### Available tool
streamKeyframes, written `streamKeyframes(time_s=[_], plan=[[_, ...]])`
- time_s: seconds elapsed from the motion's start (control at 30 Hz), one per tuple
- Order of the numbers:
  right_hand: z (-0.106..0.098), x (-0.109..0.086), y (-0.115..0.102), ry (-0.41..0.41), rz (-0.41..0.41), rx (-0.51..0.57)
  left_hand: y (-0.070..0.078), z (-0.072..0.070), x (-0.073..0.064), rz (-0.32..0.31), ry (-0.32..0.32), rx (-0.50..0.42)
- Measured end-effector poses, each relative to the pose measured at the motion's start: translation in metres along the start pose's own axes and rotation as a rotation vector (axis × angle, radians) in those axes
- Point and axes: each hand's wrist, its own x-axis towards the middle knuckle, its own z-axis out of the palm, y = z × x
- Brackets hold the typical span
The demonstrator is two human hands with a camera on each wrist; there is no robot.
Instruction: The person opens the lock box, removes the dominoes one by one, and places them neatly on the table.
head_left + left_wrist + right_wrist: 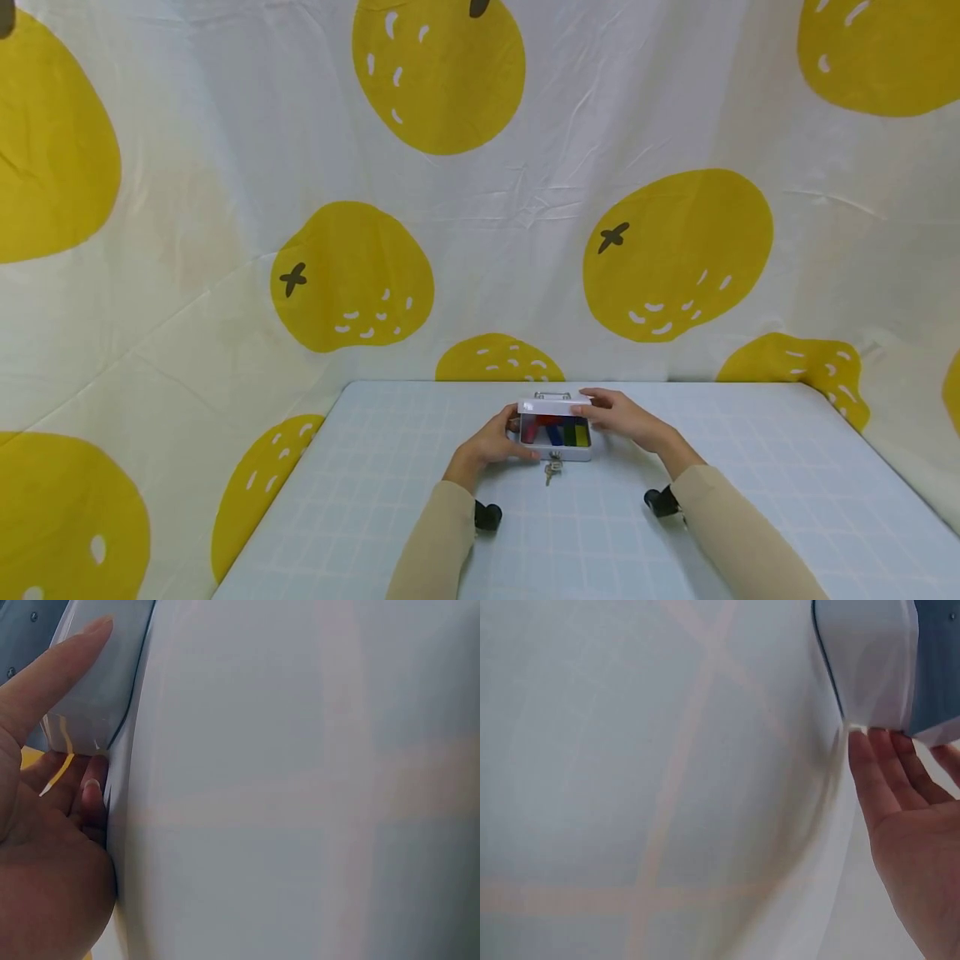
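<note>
A small pale metal cash box [572, 455] stands on the table with its lid [536, 407] raised part way, a handle on top. Red, blue [553, 435], green and yellow [582, 436] pieces show inside. Keys [551, 475] hang at the front lock. My left hand [491, 443] grips the box's left side, thumb at the front; in the left wrist view its fingers reach round the end wall. My right hand [626, 417] holds the lid's right end between thumb and fingers. In the right wrist view, fingertips [860, 742] lie along the box's end wall.
The table [360, 517] has a pale checked cover. Behind it hangs a white curtain [510, 250] printed with large yellow fruit. Black wrist devices [487, 516] sit beside both beige sleeves [738, 533].
</note>
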Motion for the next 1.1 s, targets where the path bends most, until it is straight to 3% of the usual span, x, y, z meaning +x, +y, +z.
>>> streamKeyframes(time_s=[0.27, 0.53, 0.87, 1.1], plan=[[0.003, 0.007, 0.0, 0.043, 0.023, 0.057, 0.0, 0.0, 0.001, -0.002, -0.009, -0.004], [0.007, 0.01, -0.004, 0.127, 0.048, 0.014, 0.001, 0.002, 0.002, -0.026, -0.003, 0.003], [0.011, 0.016, -0.007, 0.172, 0.101, -0.015, 0.001, 0.005, -0.001, -0.037, 0.011, -0.008], [0.01, 0.015, -0.012, 0.199, 0.089, -0.065, 0.001, 0.004, -0.001, -0.04, 0.013, -0.002]])
